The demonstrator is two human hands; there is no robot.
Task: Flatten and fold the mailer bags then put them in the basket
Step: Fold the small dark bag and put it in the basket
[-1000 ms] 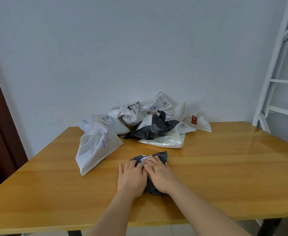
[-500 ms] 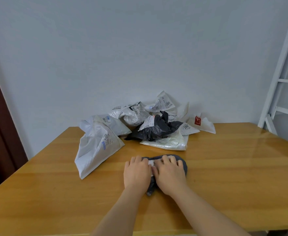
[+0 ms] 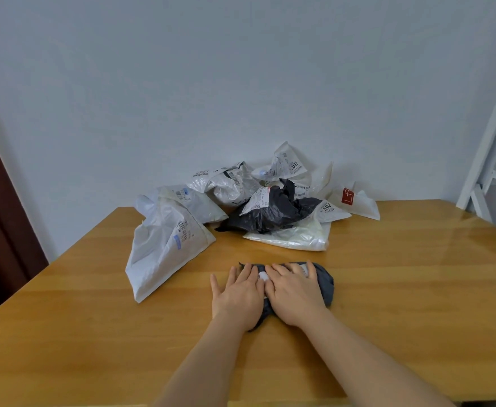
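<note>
I see both hands flat, fingers straight, side by side: left hand (image 3: 238,292) and right hand (image 3: 295,292) press down on the grey bag (image 3: 324,284), which lies on the table (image 3: 417,289) under the palms and sticks out past the right hand. Beyond the fingertips sits the pile (image 3: 270,207) of crumpled bags by the wall; a white bag (image 3: 164,248) lies beyond and left of the left hand.

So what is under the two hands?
A dark grey plastic mailer bag lies under the left hand and right hand, pressed to the wooden table. Its middle is covered.
</note>
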